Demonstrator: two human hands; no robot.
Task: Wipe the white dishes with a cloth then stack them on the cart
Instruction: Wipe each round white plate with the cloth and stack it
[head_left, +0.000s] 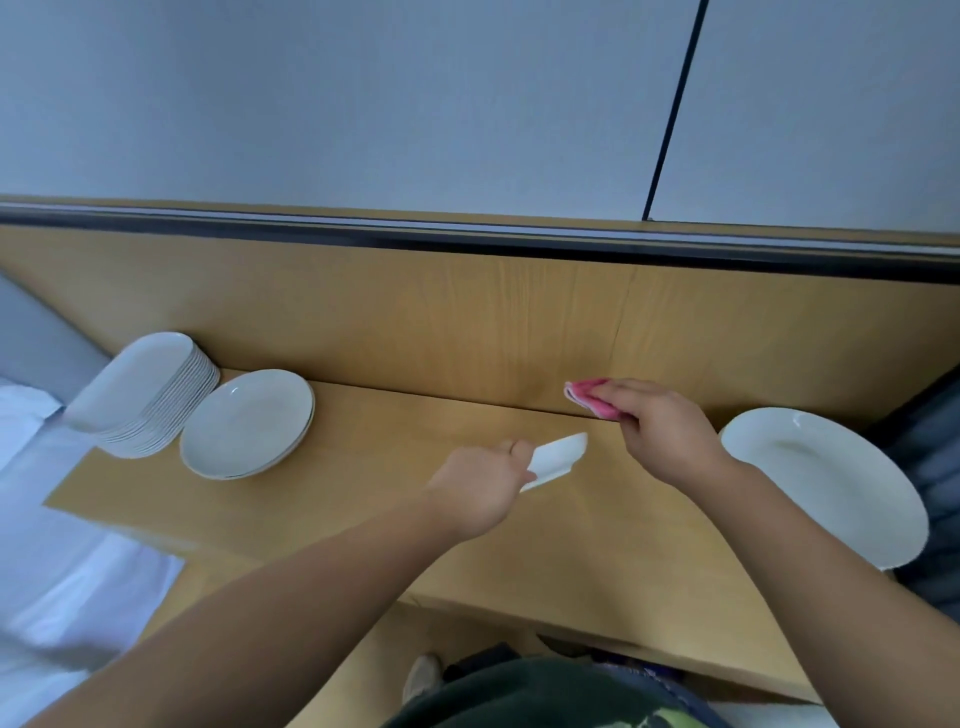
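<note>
My left hand (480, 491) grips a small white dish (558, 457) by its near end and holds it tilted above the wooden shelf (519, 545). My right hand (657, 428) pinches a folded pink cloth (589, 397) just right of the dish and apart from it. A tall stack of white oval dishes (143, 395) stands at the far left. Beside the stack sits a low pile of round white plates (249, 423). A large white oval platter (826, 483) lies at the right end of the shelf.
A wooden back panel (467, 322) rises behind the shelf, with a dark rail and a pale wall above it. White fabric (62, 571) lies at the lower left. Below the shelf's front edge I see my dark clothing and a shoe (423, 675).
</note>
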